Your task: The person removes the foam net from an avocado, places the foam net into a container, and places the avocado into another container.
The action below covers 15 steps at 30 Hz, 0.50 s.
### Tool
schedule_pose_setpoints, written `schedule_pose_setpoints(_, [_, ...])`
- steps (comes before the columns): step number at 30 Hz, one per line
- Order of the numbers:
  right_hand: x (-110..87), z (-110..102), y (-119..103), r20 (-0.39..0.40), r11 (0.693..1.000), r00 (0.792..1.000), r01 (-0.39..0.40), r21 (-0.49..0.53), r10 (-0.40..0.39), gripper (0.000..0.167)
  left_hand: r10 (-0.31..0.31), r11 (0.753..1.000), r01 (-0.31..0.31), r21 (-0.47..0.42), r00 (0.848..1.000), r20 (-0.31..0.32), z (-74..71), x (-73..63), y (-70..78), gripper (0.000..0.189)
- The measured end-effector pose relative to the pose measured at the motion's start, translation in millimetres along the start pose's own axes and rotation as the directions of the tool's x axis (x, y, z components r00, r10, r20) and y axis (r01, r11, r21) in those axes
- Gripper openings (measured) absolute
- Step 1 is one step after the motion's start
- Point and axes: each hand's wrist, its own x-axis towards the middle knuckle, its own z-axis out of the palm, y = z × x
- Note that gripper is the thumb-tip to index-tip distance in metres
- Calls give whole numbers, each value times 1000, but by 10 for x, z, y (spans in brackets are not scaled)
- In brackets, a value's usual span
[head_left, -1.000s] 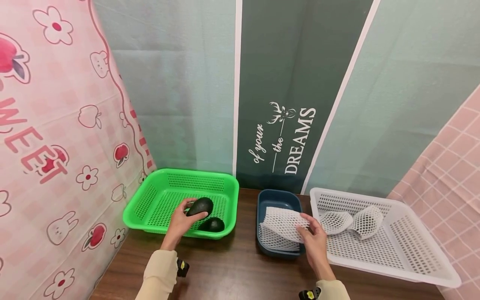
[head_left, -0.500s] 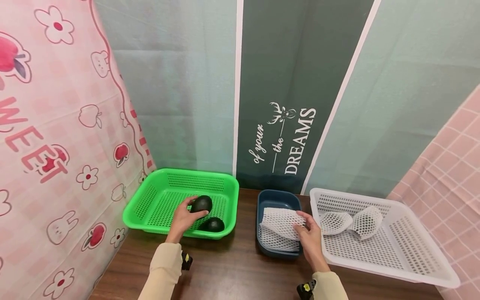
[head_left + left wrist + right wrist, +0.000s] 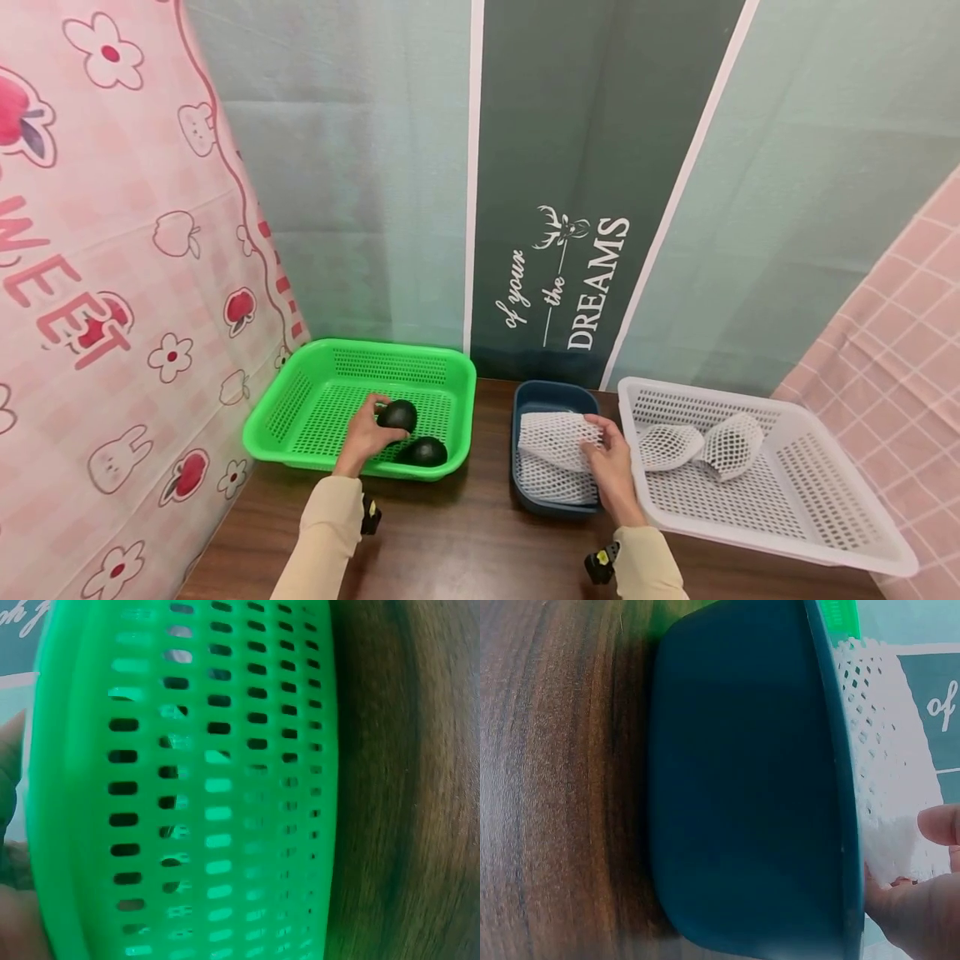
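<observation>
In the head view my left hand (image 3: 367, 432) grips a dark avocado (image 3: 397, 417) inside the green basket (image 3: 258, 425). A second avocado (image 3: 424, 452) lies just in front of it, near the basket's front wall. My right hand (image 3: 611, 462) pinches the right end of a white foam net sleeve (image 3: 555, 437) over the dark blue bin (image 3: 525, 500). More white netting (image 3: 558, 483) lies in the bin beneath it. The right wrist view shows the thumb (image 3: 937, 825) on the sleeve's end; the left wrist view is mostly filled by the basket wall (image 3: 195, 787).
To the right stands a white basket (image 3: 840, 500) holding two net-wrapped pieces, a left one (image 3: 670, 447) and a right one (image 3: 733, 447). All containers rest on a brown wooden table (image 3: 480, 542). A fabric backdrop (image 3: 375, 208) rises right behind them.
My left hand has lowered the avocado slightly, leftward and deeper into the green basket. My right hand has shifted a little left with the foam net sleeve.
</observation>
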Motion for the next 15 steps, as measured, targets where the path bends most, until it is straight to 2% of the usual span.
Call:
schedule_pose_setpoints(5, [22,46,37,-6,999,1000,9,-32,-10,39,-17,999,16,33,1000,19,-4,21,-36,67])
schedule_pose_setpoints(11, [75,87,64,-20,995,1000,16,-93,-18,39,-44,999,45,-5,999,29,-4,70,-38,72])
schedule_pose_setpoints(15, [105,95,74,-19,984,999,24,-176,-27,40,-63,997,65,-32,997,51,-7,104,-55,71])
